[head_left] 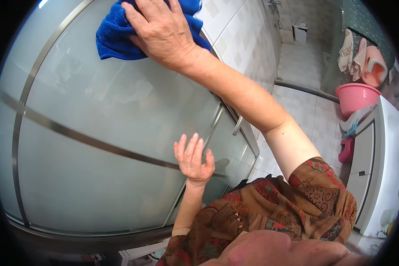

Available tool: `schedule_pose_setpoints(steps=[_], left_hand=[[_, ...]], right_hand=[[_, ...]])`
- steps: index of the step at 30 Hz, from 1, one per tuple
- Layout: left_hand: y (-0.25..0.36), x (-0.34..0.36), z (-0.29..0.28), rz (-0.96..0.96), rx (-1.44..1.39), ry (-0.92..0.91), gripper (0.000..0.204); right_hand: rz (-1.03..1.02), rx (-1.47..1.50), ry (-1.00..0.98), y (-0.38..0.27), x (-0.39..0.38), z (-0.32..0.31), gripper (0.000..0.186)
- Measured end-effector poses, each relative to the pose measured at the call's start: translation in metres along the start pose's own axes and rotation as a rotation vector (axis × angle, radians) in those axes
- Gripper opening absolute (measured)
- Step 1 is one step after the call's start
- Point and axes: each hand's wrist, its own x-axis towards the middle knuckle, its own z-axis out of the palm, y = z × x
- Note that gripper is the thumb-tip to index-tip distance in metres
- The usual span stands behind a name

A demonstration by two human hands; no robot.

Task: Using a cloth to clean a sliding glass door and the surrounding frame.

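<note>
A blue cloth (115,39) lies bunched against the upper part of a frosted glass door (102,186). My right hand (166,37) presses it to the pane, fingers spread over the fabric and partly cut off by the top of the view. Lower down, my left hand (194,160) is raised, empty, its fingers stretched out beside the metal strip (97,141) that crosses the glass. Whether its fingers touch the pane, I cannot tell.
Beyond the door edge, a metal handle (237,126) sticks out. On the right stand a pink basin (358,98), a dark pink stool (346,150) and a white cabinet (363,177). Towels (346,51) hang above them. A small white bin (300,33) stands at the far end.
</note>
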Motion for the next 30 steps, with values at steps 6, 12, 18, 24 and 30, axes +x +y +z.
schedule_pose_setpoints(steps=[6,12,18,24,30], left_hand=[[-0.007,0.006,0.009,0.051,0.238,0.002,0.032],[-0.012,0.002,0.008,0.074,0.198,-0.010,0.028],[-0.004,0.007,0.012,0.073,0.195,-0.032,0.027],[-0.004,0.010,0.015,0.091,0.184,0.006,0.025],[-0.005,0.012,0.017,0.099,0.179,0.035,0.025]], right_hand=[[0.153,0.150,-0.355,0.035,-0.089,-0.029,0.084],[0.237,0.242,-0.428,0.037,-0.151,-0.061,0.077],[0.023,0.389,-0.207,0.070,-0.011,0.007,0.068],[0.176,0.291,-0.236,0.063,-0.042,-0.005,0.068],[0.188,0.176,-0.295,0.047,-0.079,-0.031,0.071]])
